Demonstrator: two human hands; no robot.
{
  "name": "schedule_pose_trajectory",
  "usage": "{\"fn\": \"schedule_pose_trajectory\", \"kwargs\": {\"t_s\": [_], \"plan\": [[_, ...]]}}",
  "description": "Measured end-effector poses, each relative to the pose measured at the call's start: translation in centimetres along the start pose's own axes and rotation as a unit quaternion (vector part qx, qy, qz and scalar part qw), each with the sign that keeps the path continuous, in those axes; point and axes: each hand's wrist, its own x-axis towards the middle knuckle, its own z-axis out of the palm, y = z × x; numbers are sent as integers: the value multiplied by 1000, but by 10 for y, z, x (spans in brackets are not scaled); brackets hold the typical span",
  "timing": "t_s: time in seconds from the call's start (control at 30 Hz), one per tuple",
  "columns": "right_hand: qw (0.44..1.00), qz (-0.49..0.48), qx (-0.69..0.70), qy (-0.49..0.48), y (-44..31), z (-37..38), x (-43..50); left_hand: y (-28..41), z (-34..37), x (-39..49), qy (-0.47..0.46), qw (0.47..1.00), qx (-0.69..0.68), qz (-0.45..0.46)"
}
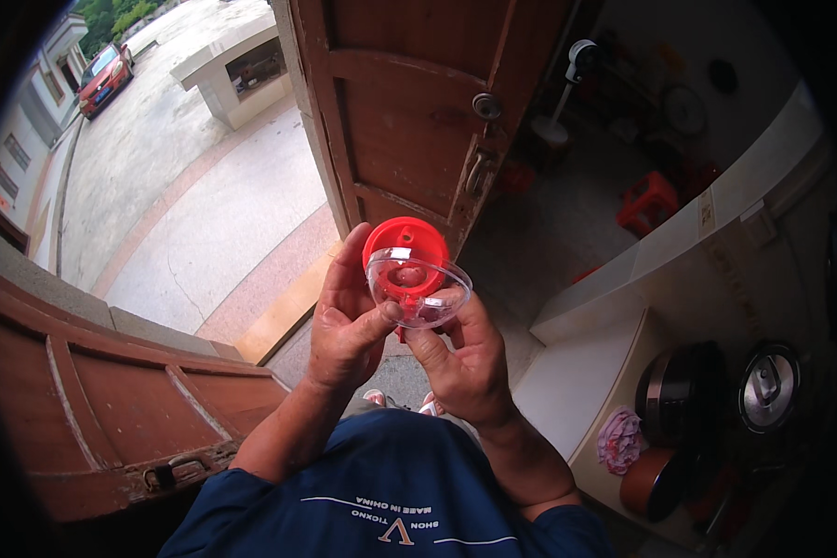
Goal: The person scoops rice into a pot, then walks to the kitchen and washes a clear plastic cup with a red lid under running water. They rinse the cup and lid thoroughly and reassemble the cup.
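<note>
A round red plastic part (406,231) with a hole near its upper edge and a ring-shaped opening is held up before me. A clear plastic dome-like cover (425,279) overlaps its lower half; whether the two are joined, I cannot tell. My left hand (352,321) grips them from the left, its thumb on the clear cover's edge and its fingers behind the red part. From the lower right, my right hand (464,356) pinches the underside between thumb and fingers. Some of its fingertips are hidden behind the clear plastic.
A wooden door leaf (404,125) stands ahead, another (132,411) at lower left. Past the doorway are a paved yard and a red car (104,78). On the right are a counter (572,390) with a pot (645,481) and a cloth (619,441), and a red stool (647,202).
</note>
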Motion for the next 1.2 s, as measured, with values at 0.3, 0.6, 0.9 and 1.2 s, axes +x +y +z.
{"fn": "schedule_pose_trajectory", "kwargs": {"t_s": [0.3,0.6,0.9,1.2], "plan": [[978,115,158,-76,-10,-22,5,23,-6,11,35,987,-2,-158],[970,152,164,-91,-11,-42,5,25,8,10,49,980,68,-180],[996,81,19,37,-14,-34,1,5,30,3,88,982,161,-41],[992,14,-111,54,-12,-38,-2,-9,32,-4,54,954,289,51]]}}
